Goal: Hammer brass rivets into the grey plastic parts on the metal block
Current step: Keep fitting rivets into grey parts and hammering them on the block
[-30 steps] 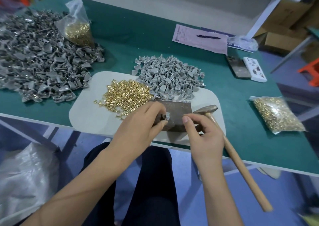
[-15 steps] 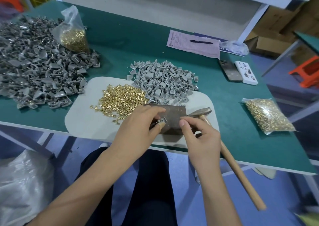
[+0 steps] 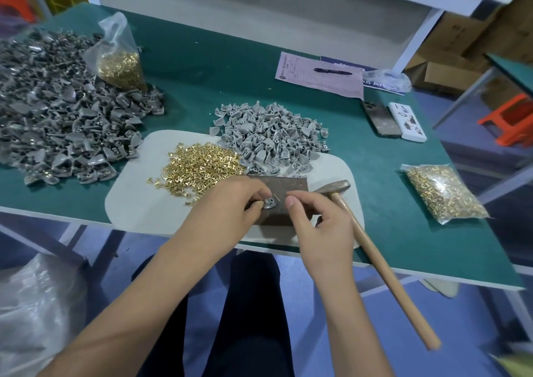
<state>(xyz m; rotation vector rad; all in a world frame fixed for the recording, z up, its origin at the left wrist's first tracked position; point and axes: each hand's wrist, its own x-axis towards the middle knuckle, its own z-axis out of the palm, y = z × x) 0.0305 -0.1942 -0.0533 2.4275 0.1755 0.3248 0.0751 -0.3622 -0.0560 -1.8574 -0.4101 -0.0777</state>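
My left hand (image 3: 230, 209) pinches a small grey plastic part (image 3: 270, 203) against the dark metal block (image 3: 291, 188). A brass rivet (image 3: 276, 197) stands tilted at the part, just left of my right hand's fingertips. My right hand (image 3: 320, 224) has its thumb and fingers curled close to the rivet and lies over the handle of a wooden hammer (image 3: 383, 267), whose steel head rests at the block's right edge. Loose brass rivets (image 3: 202, 166) lie heaped on the white mat (image 3: 135, 206), with a pile of grey parts (image 3: 271, 137) behind the block.
A large heap of grey parts (image 3: 57, 120) fills the table's left, with a bag of rivets (image 3: 121, 62) leaning on it. Another rivet bag (image 3: 444, 192) lies right. Papers with a pen (image 3: 320, 74), a phone (image 3: 380, 120) and a white box (image 3: 406, 121) sit at the back right.
The head camera has shifted slightly. My hands stay on the block; the grey part is more exposed now and a brass rivet shows at it between my fingertips.
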